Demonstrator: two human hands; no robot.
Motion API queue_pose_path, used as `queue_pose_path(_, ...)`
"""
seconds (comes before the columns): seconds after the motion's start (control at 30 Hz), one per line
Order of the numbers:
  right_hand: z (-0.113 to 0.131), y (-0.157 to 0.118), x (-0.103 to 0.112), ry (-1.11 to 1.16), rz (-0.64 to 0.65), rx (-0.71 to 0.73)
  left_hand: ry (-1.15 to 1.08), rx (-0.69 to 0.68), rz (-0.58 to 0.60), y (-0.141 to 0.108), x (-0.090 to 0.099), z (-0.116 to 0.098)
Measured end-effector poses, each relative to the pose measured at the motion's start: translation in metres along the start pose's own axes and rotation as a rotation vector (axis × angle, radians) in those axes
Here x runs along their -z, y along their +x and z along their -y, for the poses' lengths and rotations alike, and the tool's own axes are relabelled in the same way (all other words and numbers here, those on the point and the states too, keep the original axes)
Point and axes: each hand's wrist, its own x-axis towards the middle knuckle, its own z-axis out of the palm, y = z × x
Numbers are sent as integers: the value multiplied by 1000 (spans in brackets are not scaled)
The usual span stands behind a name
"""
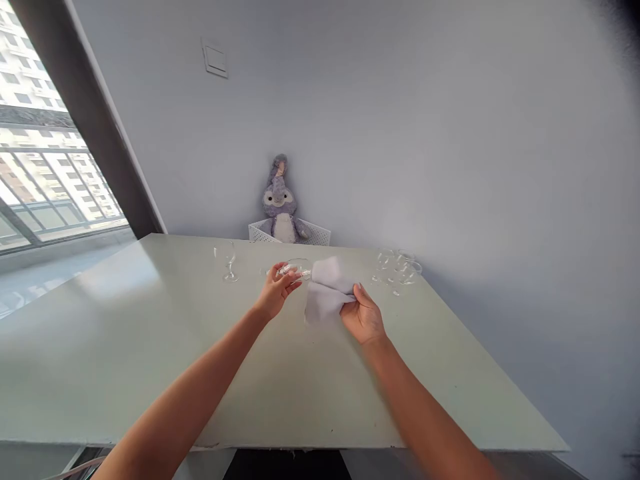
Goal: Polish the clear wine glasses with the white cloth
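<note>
My left hand (274, 293) is closed around the foot end of a clear stemmed glass (305, 274), held sideways above the table. The glass points to the right, and its far end disappears behind or into a pale, whitish cloth (327, 303). My right hand (364, 316) pinches that cloth at its right side, thumb on top, while the rest hangs loosely to the left. Glass outlines show just behind my left fingers, but I cannot make out whether they belong to another glass.
A stemmed glass (230, 260) stands upright on the pale table (240, 387) at the left. Several more glasses (400, 268) cluster near the right edge. Behind the table, a plush rabbit (284, 213) sits in a white perforated basket (316, 235) against the wall.
</note>
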Motion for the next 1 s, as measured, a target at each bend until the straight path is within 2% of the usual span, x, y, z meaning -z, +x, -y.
queue_pose_path(0.07, -3, 4, -3, 43, -7, 58, -8, 0, 40, 2, -9, 7)
queue_pose_path(0.13, -15, 7, -1, 44, -72, 69, -58, 28, 99, 0, -13, 12)
queue_pose_path(0.23, -41, 11, 10, 24, -244, -56, -158, 90, 177, -7, -12, 19)
queue_pose_path(0.33, -58, 12, 19, 6, -324, -172, -225, 135, 203, -15, -8, 23)
queue_pose_path(0.6, -58, 4, 13, -66, -286, -392, -236, 136, 158, -13, 2, 22)
queue_pose_path(0.8, -64, -2, 9, -110, -272, -370, -235, 131, 99, -7, 9, 21)
queue_pose_path(0.9, -60, -4, 11, -131, -186, -345, -244, 128, 99, -4, 11, 23)
queue_pose_path(1.0, -56, -6, 11, -159, -128, -385, -255, 126, 100, -3, 13, 24)
